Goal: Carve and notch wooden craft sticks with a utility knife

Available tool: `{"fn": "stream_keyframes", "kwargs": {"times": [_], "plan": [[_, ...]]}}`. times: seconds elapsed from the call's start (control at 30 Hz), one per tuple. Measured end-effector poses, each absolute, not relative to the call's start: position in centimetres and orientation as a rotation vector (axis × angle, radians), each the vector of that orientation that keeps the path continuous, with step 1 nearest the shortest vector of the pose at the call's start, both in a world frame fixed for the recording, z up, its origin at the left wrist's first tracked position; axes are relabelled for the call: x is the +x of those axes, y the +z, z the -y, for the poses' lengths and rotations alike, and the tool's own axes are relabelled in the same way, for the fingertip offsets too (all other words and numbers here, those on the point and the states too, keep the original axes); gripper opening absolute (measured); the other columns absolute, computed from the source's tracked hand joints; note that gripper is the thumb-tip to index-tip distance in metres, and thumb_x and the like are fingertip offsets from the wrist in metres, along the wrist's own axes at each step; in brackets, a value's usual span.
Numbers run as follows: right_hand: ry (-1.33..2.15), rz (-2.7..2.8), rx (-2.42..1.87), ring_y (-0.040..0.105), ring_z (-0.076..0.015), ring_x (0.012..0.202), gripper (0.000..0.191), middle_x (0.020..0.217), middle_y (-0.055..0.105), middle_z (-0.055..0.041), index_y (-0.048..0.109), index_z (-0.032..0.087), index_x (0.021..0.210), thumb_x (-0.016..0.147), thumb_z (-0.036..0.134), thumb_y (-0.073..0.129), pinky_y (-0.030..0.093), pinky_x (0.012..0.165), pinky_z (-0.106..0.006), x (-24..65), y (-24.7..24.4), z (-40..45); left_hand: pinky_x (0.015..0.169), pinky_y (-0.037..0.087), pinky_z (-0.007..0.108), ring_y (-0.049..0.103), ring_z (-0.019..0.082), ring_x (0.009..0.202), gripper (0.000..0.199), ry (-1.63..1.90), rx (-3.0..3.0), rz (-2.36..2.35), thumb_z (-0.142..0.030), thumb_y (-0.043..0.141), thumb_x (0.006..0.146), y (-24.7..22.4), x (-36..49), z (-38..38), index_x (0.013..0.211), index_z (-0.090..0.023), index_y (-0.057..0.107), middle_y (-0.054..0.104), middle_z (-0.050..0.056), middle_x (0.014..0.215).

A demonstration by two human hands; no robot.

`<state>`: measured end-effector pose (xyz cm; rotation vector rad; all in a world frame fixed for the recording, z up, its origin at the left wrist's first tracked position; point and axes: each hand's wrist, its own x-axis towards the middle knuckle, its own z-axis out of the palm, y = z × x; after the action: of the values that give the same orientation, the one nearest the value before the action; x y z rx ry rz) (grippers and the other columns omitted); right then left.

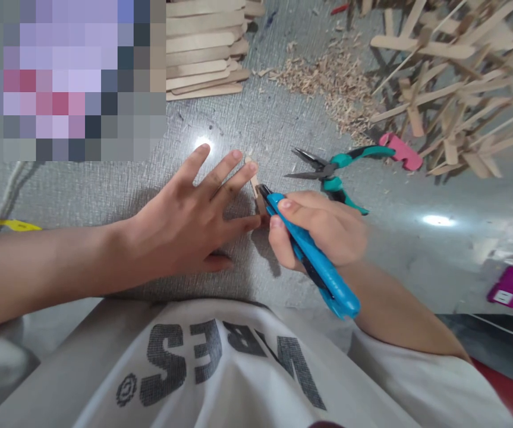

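My left hand (194,211) lies palm down on the grey table with its fingers spread. Its fingertips press along the left side of a small wooden craft stick (255,185), which points away from me. Wrapped in the fingers of my right hand (327,226) is a blue utility knife (316,252). The dark tip of the knife meets the stick near its middle; the blade's edge is too small to make out. Just beyond my right hand, teal-handled needle-nose pliers (327,169) rest with their jaws apart.
A stack of craft sticks (205,41) sits at the back. Wood shavings (336,83) are heaped right of it, beside a tangled pile of sticks (456,89). A pink plastic piece (402,151) touches the pliers' handle. A purple item (512,285) lies far right, a yellow tag (18,225) left.
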<state>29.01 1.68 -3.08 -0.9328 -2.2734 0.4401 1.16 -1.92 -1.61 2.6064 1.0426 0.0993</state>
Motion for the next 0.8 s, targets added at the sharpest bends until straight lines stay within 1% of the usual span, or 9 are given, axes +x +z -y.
{"fn": "stream_keyframes", "kwargs": {"times": [0.03,0.17,0.27,0.37,0.47,0.53,0.57,0.67,0.8], "plan": [[0.386,2.254,-0.949,0.077,-0.0248,0.061,0.004,0.087,0.086,-0.0036,0.078,0.036,0.107,0.103,0.038,0.077,0.064,0.051,-0.040,28.9,-3.3,-1.6,0.142,0.017,0.082,0.022,0.054,0.180,0.089,0.096,2.607,-1.041,-0.065,0.074,0.100,-1.6,1.2,1.9,0.177,-0.027,0.048,0.028,0.014,0.195],[0.263,2.215,-0.978,0.077,-0.0262,0.062,0.012,0.080,0.084,-0.0048,0.079,0.035,0.100,0.105,0.043,0.071,0.064,0.049,-0.041,28.4,-3.8,-1.1,0.142,0.017,0.082,0.023,0.055,0.179,0.091,0.070,2.617,-1.021,-0.064,0.075,0.100,-1.2,1.2,1.6,0.178,-0.027,0.047,0.030,0.014,0.194],[0.268,2.232,-0.920,0.079,-0.0257,0.064,0.006,0.088,0.087,-0.0053,0.080,0.035,0.106,0.102,0.035,0.075,0.065,0.051,-0.040,28.3,-3.6,-0.9,0.142,0.018,0.081,0.024,0.056,0.179,0.094,0.025,2.627,-0.981,-0.063,0.076,0.102,-0.6,1.0,1.3,0.181,-0.025,0.043,0.028,0.016,0.195],[0.240,2.217,-0.847,0.081,-0.0247,0.068,0.017,0.096,0.089,-0.0054,0.079,0.034,0.112,0.097,0.027,0.079,0.067,0.053,-0.037,28.4,-3.3,-0.6,0.142,0.019,0.081,0.024,0.056,0.179,0.097,-0.004,2.643,-0.972,-0.066,0.078,0.101,-0.3,1.0,1.3,0.182,-0.025,0.042,0.027,0.018,0.195],[0.290,2.237,-0.847,0.083,-0.0242,0.072,0.021,0.099,0.089,-0.0048,0.077,0.034,0.119,0.099,0.027,0.077,0.068,0.056,-0.034,28.5,-3.3,-0.5,0.142,0.021,0.080,0.026,0.055,0.179,0.104,0.017,2.667,-1.013,-0.070,0.086,0.095,-0.6,1.1,1.5,0.180,-0.026,0.046,0.028,0.023,0.193],[0.367,2.233,-0.838,0.085,-0.0248,0.076,0.028,0.104,0.089,-0.0062,0.076,0.033,0.127,0.100,0.027,0.076,0.070,0.059,-0.035,28.8,-3.5,-0.6,0.142,0.021,0.079,0.026,0.054,0.179,0.104,0.049,2.675,-1.038,-0.071,0.087,0.094,-1.0,1.1,1.7,0.179,-0.027,0.047,0.028,0.023,0.193],[0.402,2.218,-0.826,0.086,-0.0253,0.078,0.031,0.105,0.089,-0.0067,0.075,0.032,0.130,0.099,0.027,0.077,0.071,0.060,-0.035,28.8,-3.5,-0.6,0.143,0.020,0.079,0.025,0.053,0.179,0.102,0.068,2.674,-1.046,-0.070,0.086,0.095,-1.1,1.1,1.8,0.179,-0.028,0.047,0.027,0.022,0.194],[0.460,2.174,-0.838,0.087,-0.0258,0.080,0.033,0.103,0.089,-0.0057,0.074,0.031,0.132,0.099,0.024,0.076,0.070,0.061,-0.035,29.0,-3.5,-0.8,0.144,0.017,0.078,0.022,0.052,0.181,0.094,0.110,2.661,-1.039,-0.068,0.082,0.098,-1.5,1.0,2.0,0.177,-0.031,0.048,0.026,0.016,0.195],[0.453,2.203,-0.868,0.087,-0.0251,0.077,0.038,0.099,0.089,-0.0040,0.076,0.030,0.130,0.094,0.021,0.080,0.070,0.059,-0.033,28.7,-2.5,-1.2,0.143,0.018,0.079,0.025,0.054,0.180,0.097,0.164,2.641,-1.016,-0.067,0.088,0.094,-2.0,0.9,2.1,0.175,-0.029,0.050,0.026,0.020,0.195]]}}
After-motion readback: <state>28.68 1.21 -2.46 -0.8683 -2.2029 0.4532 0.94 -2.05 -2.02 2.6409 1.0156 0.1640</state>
